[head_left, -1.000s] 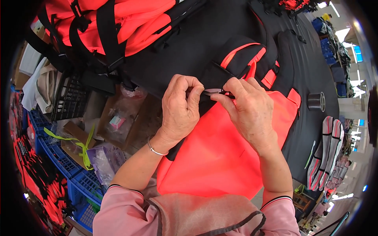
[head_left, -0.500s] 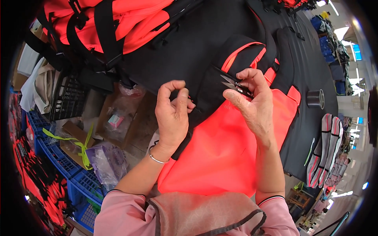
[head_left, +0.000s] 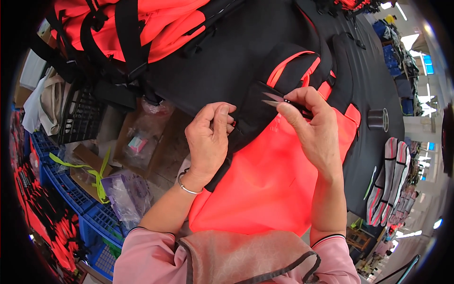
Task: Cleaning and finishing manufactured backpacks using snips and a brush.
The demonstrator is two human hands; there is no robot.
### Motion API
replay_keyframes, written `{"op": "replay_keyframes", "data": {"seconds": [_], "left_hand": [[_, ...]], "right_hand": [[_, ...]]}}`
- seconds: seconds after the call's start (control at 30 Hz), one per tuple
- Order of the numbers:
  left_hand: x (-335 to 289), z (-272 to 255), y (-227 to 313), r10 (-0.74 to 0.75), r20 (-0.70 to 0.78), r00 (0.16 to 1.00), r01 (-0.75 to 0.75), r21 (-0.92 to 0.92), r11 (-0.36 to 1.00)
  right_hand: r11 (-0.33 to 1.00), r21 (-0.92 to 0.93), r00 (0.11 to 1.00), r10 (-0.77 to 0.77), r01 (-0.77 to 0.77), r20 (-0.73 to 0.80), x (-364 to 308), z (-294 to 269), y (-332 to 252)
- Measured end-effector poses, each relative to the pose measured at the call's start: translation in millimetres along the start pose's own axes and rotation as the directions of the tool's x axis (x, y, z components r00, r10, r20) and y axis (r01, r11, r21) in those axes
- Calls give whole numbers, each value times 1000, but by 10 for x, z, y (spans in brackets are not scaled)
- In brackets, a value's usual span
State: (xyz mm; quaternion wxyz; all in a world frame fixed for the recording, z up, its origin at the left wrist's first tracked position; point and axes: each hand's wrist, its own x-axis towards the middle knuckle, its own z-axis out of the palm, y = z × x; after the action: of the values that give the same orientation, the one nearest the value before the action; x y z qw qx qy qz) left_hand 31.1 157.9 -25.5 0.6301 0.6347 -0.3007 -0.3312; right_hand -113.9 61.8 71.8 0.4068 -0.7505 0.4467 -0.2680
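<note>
Though aloft, right hand half-curled

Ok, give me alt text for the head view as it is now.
A right hand holds small snips, blades apart, over a coral-red and black bag, while the left hand is held near the bag's black part, fingers curled. More coral-red and black bags are piled at upper left, beside a black plastic crate.
</note>
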Motion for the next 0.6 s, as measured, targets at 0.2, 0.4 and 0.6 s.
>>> {"op": "replay_keyframes", "data": {"seconds": [0.2, 0.4, 0.6], "left_hand": [[-37, 28, -38, 84, -82, 993, -88, -54, 995], [-46, 34, -52, 121, -100, 988, -130, -91, 987], [-47, 49, -45, 152, -100, 983, -161, -87, 983]], "right_hand": [[690, -663, 946, -311, 292, 92, -74, 102, -147], [554, -735, 904, -382, 390, 191, -67, 205, -184], [504, -762, 893, -398, 405, 211, -75, 219, -144]]}}
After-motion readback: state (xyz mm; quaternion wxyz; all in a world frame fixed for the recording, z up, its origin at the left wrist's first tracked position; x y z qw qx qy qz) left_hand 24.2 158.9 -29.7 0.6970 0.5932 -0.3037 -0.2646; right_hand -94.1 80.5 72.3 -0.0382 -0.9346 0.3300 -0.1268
